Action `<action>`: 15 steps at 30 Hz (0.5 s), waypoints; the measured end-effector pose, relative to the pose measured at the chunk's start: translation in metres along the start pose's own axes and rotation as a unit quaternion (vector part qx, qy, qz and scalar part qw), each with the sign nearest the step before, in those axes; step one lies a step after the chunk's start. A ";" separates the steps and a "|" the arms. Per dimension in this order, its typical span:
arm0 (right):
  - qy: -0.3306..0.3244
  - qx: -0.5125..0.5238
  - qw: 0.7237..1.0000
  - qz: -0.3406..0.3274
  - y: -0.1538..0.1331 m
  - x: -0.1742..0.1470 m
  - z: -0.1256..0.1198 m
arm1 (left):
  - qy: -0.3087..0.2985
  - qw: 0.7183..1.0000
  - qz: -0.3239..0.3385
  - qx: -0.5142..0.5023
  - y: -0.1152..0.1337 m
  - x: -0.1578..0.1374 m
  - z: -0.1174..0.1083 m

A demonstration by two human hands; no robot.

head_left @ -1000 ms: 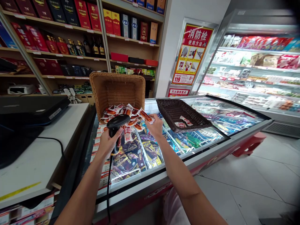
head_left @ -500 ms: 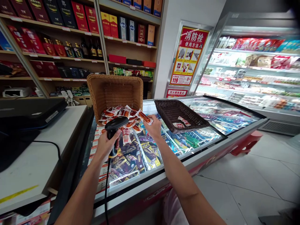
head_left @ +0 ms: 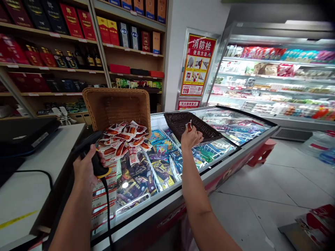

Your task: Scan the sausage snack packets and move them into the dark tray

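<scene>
Your right hand [head_left: 192,137] has carried the sausage packet [head_left: 188,126], fingers pinching it, from the tan basket [head_left: 115,104] to the dark basket's [head_left: 209,130] rim; left hand [head_left: 85,170] swung the gripped scanner [head_left: 90,153] aside.

The left hand [head_left: 85,170] grips a black barcode scanner [head_left: 90,153] by its handle, its cable hanging toward 6 o'clock. At 1 o'clock from it, a tan wicker basket [head_left: 117,106] stands tipped on the glass-topped chest freezer [head_left: 209,167], red-and-white sausage packets [head_left: 121,139] spilling out. The right hand [head_left: 192,137] pinches one small sausage packet [head_left: 188,126] at the near rim of the dark brown wicker tray [head_left: 192,125], at 3 o'clock from the basket.
</scene>
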State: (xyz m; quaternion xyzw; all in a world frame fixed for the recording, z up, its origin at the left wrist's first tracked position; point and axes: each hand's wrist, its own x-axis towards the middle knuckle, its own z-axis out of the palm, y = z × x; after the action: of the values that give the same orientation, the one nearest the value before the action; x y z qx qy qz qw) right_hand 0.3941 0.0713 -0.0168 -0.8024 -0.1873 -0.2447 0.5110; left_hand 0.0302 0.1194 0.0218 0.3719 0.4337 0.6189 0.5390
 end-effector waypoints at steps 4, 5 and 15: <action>0.025 0.030 0.994 -0.097 -0.016 -0.022 0.003 | 0.006 1.000 -0.003 0.005 -0.001 -0.006 0.002; 0.003 0.043 0.990 -0.132 -0.023 -0.032 0.005 | 0.002 1.000 0.000 0.010 -0.001 -0.007 0.003; -0.340 0.014 0.887 -0.312 -0.047 -0.124 0.030 | -0.024 0.999 0.010 0.028 -0.007 -0.013 0.005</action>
State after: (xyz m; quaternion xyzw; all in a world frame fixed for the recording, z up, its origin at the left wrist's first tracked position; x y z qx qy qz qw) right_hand 0.2742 0.1117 -0.0662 -0.7293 -0.5937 -0.1016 0.3244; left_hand 0.0390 0.1074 0.0173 0.4058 0.4342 0.6029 0.5323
